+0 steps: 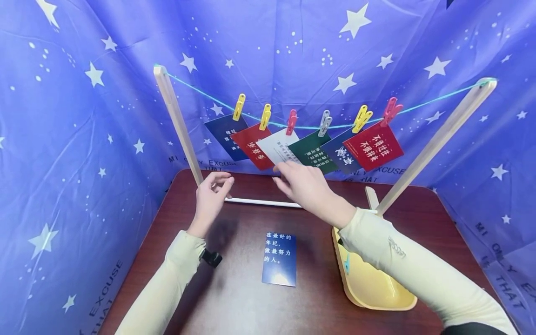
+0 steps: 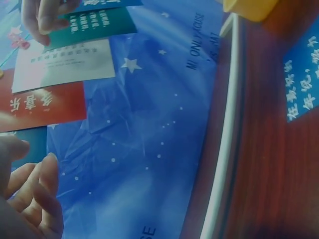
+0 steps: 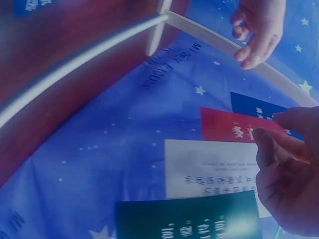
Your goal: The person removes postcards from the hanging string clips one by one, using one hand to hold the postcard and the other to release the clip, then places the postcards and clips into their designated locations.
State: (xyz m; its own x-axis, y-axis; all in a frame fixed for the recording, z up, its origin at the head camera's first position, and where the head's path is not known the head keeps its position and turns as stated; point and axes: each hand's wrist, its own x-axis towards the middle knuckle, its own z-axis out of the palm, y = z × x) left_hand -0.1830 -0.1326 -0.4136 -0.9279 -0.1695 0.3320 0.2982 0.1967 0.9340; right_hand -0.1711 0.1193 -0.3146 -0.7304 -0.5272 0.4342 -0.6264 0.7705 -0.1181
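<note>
Several printed cards hang by plastic clips from a turquoise string [image 1: 201, 92]. Nearest to my right hand [image 1: 307, 188] are a white card [image 1: 279, 145] under a pink clip [image 1: 291, 122] and a green card [image 1: 313, 150] under a grey clip [image 1: 324, 123]. This hand is in front of their lower edges in the head view, fingers loosely bent with nothing seen in them. My left hand [image 1: 211, 200] hovers by the left post, below a dark blue card [image 1: 225, 138] and a red card [image 1: 252, 148]. Its fingers curl loosely and hold nothing visible.
A wooden left post [image 1: 177, 123] and right post [image 1: 437, 144] carry the string, with a white bar [image 1: 264, 202] low between them. One blue card [image 1: 279, 260] lies on the dark red table [image 1: 234, 298]. A yellow basket [image 1: 368, 284] stands at right, partly under my right forearm.
</note>
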